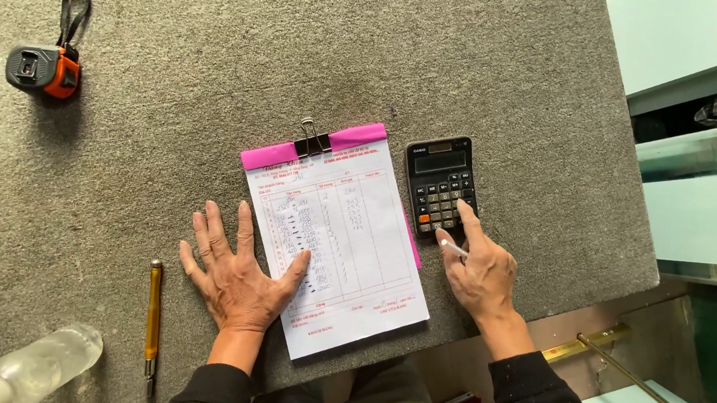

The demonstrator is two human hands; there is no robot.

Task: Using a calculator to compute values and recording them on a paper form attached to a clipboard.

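Left hand flat, fingers spread, pinning the white paper form to the grey felt tabletop. Right hand pinches a thin pen, forefinger on the black rectangular calculator beside the form.

Taking the form as the landmark: bare felt is lying open all across the table above it, free for a hand to pass. The calculator is sitting just right of it, the right hand blocking that side. The left hand is pressing flat on its lower left edge. Further left a yellow tool and a bottle are lying in the way; a tape measure is sitting well off, upper left.
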